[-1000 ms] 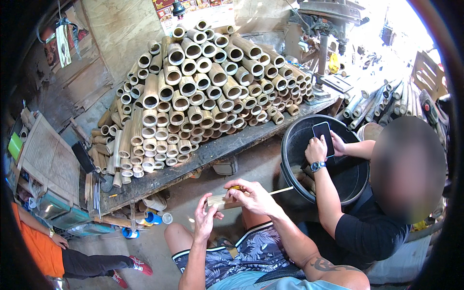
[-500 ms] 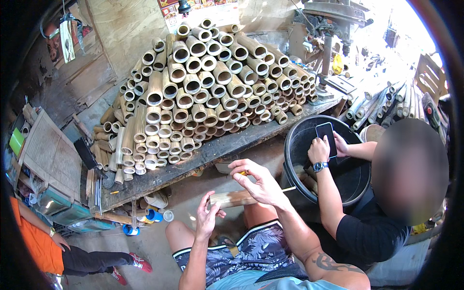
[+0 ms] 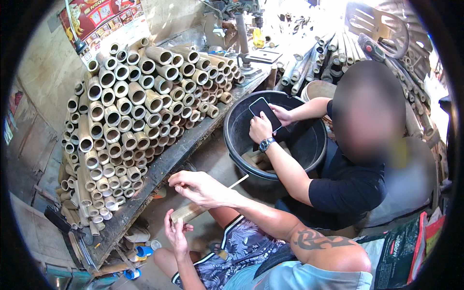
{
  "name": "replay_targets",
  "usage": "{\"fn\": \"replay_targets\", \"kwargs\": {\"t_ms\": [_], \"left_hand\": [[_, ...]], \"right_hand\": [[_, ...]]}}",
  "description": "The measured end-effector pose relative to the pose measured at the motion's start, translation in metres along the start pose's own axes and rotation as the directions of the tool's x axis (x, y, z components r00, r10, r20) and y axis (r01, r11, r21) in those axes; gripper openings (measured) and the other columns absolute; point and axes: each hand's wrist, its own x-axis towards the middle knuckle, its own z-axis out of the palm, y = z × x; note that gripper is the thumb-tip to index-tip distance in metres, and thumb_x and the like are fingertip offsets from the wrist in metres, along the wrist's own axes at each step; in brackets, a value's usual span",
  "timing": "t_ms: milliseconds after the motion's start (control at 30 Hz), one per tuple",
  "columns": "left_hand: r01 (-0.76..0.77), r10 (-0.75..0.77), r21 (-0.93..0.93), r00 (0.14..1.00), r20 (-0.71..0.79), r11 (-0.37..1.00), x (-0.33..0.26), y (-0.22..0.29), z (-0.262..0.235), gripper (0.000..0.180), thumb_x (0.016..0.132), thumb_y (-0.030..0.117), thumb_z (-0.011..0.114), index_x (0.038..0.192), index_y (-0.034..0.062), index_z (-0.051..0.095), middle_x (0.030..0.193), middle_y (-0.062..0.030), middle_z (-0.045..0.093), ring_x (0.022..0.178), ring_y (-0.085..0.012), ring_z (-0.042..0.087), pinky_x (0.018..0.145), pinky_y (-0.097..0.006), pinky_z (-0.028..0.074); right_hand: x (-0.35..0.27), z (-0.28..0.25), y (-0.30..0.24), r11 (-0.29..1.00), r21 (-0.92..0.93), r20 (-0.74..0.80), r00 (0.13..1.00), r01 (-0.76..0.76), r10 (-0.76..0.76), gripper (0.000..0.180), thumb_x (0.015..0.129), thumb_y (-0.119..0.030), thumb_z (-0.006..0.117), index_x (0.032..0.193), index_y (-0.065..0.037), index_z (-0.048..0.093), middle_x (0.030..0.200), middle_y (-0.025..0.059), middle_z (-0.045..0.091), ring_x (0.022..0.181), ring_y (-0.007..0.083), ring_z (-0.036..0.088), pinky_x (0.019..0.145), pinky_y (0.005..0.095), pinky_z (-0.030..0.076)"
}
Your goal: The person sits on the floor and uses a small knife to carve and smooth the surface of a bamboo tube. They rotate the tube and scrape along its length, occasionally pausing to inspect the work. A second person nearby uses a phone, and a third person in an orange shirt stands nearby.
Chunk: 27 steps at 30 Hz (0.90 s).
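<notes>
Left fingers clamp a bamboo piece in front of a black tub

Closest in are the seated worker's patterned shorts [image 3: 249, 241], on the near side of the black tub [image 3: 302, 133]. Just above them, to the near left of the tub, the left hand [image 3: 180, 237] has its thumb and fingers clamped on one end of a bamboo piece [image 3: 191, 211]. That end sits right in the fingers, and the rest slants up toward the tub until the other arm hides it. The right hand [image 3: 204, 188] hangs over the piece, left of the tub, its fingers bent; I can't tell whether they have closed on anything or whether the hand touches the bamboo. A thin stick [image 3: 239, 181] pokes out past that wrist, pointing at the tub.

More bamboo pieces [image 3: 261, 157] lie inside the tub. At its right sits a co-worker in a black shirt [image 3: 345, 193], holding a phone [image 3: 265, 115] over it with both hands.

Left of the tub runs the dark worktop [image 3: 166, 169], piled with a tall stack of bamboo tubes [image 3: 135, 106]. Farthest back, beyond the tub, long poles [image 3: 309, 67] lie in a heap.
</notes>
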Motion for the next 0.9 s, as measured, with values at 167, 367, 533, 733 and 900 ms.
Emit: {"fn": "replay_targets", "kwargs": {"t_ms": [167, 367, 533, 733, 900], "left_hand": [[-0.018, 0.019, 0.019, 1.0, -0.023, 1.0, 0.001, 0.002, 0.003, 0.049, 0.104, 0.016, 0.06, 0.149, 0.0058, 0.045, 0.108, -0.0098, 0.067, 0.066, -0.0139, 0.067, 0.061, -0.028, 0.057], [-0.018, 0.017, -0.005, 0.999, -0.04, 1.0, 0.0, -0.002, 0.001, 0.05, 0.103, 0.017, 0.063, 0.148, 0.0057, 0.046, 0.109, -0.0092, 0.067, 0.068, -0.0145, 0.068, 0.062, -0.028, 0.057], [-0.064, 0.063, 0.011, 0.996, 0.068, 0.998, 0.008, -0.01, -0.008, 0.06, 0.101, 0.033, 0.069, 0.148, 0.0036, 0.046, 0.116, -0.0067, 0.065, 0.085, -0.0157, 0.069, 0.076, -0.03, 0.059], [-0.167, 0.173, -0.082, 0.982, 0.075, 0.983, 0.001, -0.016, -0.008, 0.071, 0.097, 0.043, 0.072, 0.149, 0.0032, 0.045, 0.116, -0.0061, 0.064, 0.095, -0.0159, 0.066, 0.086, -0.032, 0.055], [-0.2, 0.207, -0.087, 0.975, 0.081, 0.976, -0.001, -0.009, -0.001, 0.081, 0.094, 0.052, 0.073, 0.151, 0.0029, 0.044, 0.116, -0.0056, 0.063, 0.104, -0.0162, 0.064, 0.095, -0.034, 0.051]], "right_hand": [[0.005, -0.005, -0.006, 0.999, -0.004, -0.012, 0.999, -0.039, 0.039, 0.032, 0.102, -0.012, 0.062, 0.132, -0.001, 0.065, 0.108, 0.0163, 0.073, 0.094, 0.025, 0.071, 0.086, 0.0361, 0.056], [0.002, -0.002, -0.007, 0.997, -0.004, 0.039, 0.997, -0.073, 0.073, 0.028, 0.101, -0.015, 0.062, 0.123, 0.0, 0.069, 0.103, 0.0205, 0.074, 0.094, 0.0318, 0.073, 0.083, 0.0386, 0.058], [-0.022, 0.035, -0.013, 0.987, 0.135, 0.324, 0.938, 0.085, -0.125, 0.035, 0.099, -0.029, 0.062, 0.111, 0.002, 0.073, 0.106, 0.0203, 0.071, 0.1, 0.0375, 0.069, 0.087, 0.0459, 0.057], [-0.052, 0.068, -0.018, 0.992, 0.107, 0.392, 0.92, -0.064, 0.017, 0.039, 0.101, -0.037, 0.062, 0.104, 0.0, 0.073, 0.096, 0.0222, 0.072, 0.094, 0.0412, 0.069, 0.084, 0.0504, 0.053], [-0.052, 0.072, -0.016, 0.986, 0.16, 0.373, 0.928, -0.044, -0.019, 0.035, 0.101, -0.034, 0.064, 0.1, 0.0, 0.072, 0.093, 0.0218, 0.072, 0.093, 0.0422, 0.069, 0.085, 0.0503, 0.053]]}}
